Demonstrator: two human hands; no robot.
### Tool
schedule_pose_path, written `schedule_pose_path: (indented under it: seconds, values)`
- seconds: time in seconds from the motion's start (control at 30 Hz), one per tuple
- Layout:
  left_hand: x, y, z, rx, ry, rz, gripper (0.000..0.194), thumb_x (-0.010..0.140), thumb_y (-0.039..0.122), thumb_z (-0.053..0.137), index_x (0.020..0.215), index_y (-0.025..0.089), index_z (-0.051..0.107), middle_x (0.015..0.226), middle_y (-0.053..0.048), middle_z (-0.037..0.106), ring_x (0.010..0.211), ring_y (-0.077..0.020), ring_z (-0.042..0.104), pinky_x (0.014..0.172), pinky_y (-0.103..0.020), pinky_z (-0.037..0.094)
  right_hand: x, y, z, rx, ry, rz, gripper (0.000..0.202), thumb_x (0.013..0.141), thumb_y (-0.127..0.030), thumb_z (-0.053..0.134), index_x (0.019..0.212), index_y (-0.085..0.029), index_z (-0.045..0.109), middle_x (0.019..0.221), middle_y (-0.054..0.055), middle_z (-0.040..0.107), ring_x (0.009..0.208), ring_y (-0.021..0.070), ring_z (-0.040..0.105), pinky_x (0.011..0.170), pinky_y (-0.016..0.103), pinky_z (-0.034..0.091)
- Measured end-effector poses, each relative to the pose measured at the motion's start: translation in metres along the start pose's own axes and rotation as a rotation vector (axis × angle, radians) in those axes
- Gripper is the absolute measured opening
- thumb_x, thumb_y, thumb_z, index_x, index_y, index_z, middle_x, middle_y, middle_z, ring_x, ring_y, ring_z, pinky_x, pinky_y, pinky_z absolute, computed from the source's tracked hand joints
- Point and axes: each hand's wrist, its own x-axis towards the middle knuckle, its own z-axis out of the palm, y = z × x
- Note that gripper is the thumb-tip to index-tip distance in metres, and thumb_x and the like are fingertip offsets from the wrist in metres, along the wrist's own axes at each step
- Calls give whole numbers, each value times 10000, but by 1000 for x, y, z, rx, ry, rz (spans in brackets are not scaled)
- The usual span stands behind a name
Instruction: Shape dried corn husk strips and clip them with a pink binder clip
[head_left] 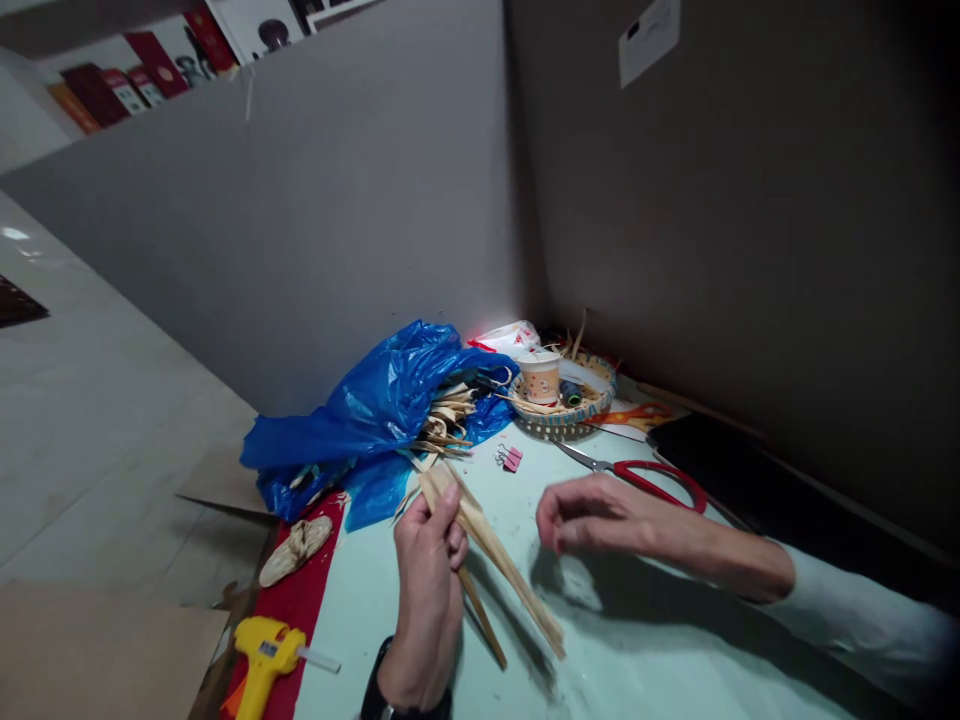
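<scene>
My left hand (435, 550) is closed around dry, straw-coloured husk strips (510, 570), pinched between thumb and fingers. A wide folded end stands above the thumb, and two long strips hang down to the right over the table. To the right, my right hand (589, 515) hovers above the table with loosely curled fingers; I see nothing in it. Behind it lie red-handled scissors (660, 483). A pink binder clip (512, 459) rests between and beyond the hands. More dry husks (450, 410) stick out of a crumpled blue plastic bag (375, 390) at the back left.
A woven basket (562, 417) at the back holds a paper cup (540, 378) and a dark thread spool (571, 392). Orange-handled scissors (641, 414) lie beside it. At the left edge are a yellow glue gun (264, 660) and a small woven slipper (296, 550). Grey partitions (360, 200) rise behind.
</scene>
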Motion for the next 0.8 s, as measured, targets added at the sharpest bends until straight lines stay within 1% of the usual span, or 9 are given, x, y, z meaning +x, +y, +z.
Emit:
schedule_pose_path:
  seconds: [0.03, 0.1, 0.17, 0.23, 0.33, 0.4, 0.57, 0.67, 0.8]
  values:
    - [-5, -2, 3, 15, -42, -28, 377, 563, 356, 851, 703, 134, 580, 412, 124, 369, 349, -2, 258, 325, -112, 157, 2, -1, -2, 7, 69, -25, 277, 861, -407, 615, 946, -144, 635, 887, 41, 611, 814, 155, 529, 699, 250, 387]
    - [-14, -8, 11, 57, -149, -71, 331, 637, 357, 821, 723, 122, 605, 400, 101, 402, 354, -10, 288, 340, -115, 186, 6, 3, 0, 68, 123, -27, 338, 830, -414, 657, 1049, -163, 599, 987, 50, 605, 902, 174, 537, 759, 264, 406]
    - [-22, -12, 17, 102, -254, -87, 288, 714, 358, 776, 759, 131, 606, 405, 96, 416, 360, -16, 303, 355, -118, 222, 8, 9, 6, 112, 100, 10, 417, 792, -424, 698, 1088, -161, 568, 920, 33, 591, 841, 169, 539, 735, 270, 415]
    - [-26, -14, 20, 124, -322, -84, 263, 753, 354, 750, 810, 144, 602, 440, 93, 437, 371, -21, 315, 358, -120, 243, 9, 14, 12, 94, 101, 22, 410, 795, -438, 693, 1057, -150, 563, 811, 2, 549, 729, 141, 497, 652, 250, 391]
    - [-28, -13, 21, 97, -348, -81, 264, 752, 337, 757, 847, 155, 590, 558, 70, 503, 412, -25, 342, 359, -122, 271, 7, 15, 15, 17, 147, -36, 320, 849, -445, 630, 938, -145, 562, 767, -11, 509, 681, 120, 443, 608, 235, 349]
    - [-28, -10, 21, 69, -363, -97, 255, 777, 348, 734, 856, 157, 585, 574, 66, 501, 427, -30, 343, 365, -123, 280, 4, 14, 14, -47, 174, -79, 281, 879, -429, 591, 871, -153, 542, 769, -6, 518, 688, 123, 448, 612, 236, 351]
    - [-30, -9, 20, 97, -367, -132, 257, 805, 392, 690, 807, 157, 586, 464, 72, 455, 392, -39, 324, 352, -124, 248, 0, 10, 16, -56, 156, -29, 222, 949, -405, 478, 927, -184, 472, 741, -6, 580, 665, 135, 504, 594, 237, 375]
    - [-31, -13, 19, 143, -373, -126, 256, 799, 395, 696, 769, 165, 587, 425, 93, 407, 353, -29, 275, 342, -130, 231, 0, 6, 19, -135, 214, -24, 253, 912, -435, 543, 926, -189, 481, 716, -35, 512, 628, 115, 430, 556, 227, 335]
    - [-34, -11, 19, 161, -380, -153, 265, 765, 406, 725, 734, 171, 606, 440, 98, 380, 362, -34, 254, 337, -140, 216, 0, 0, 17, -267, 246, -85, 244, 905, -385, 561, 786, -181, 502, 680, -47, 431, 633, 106, 370, 559, 232, 290]
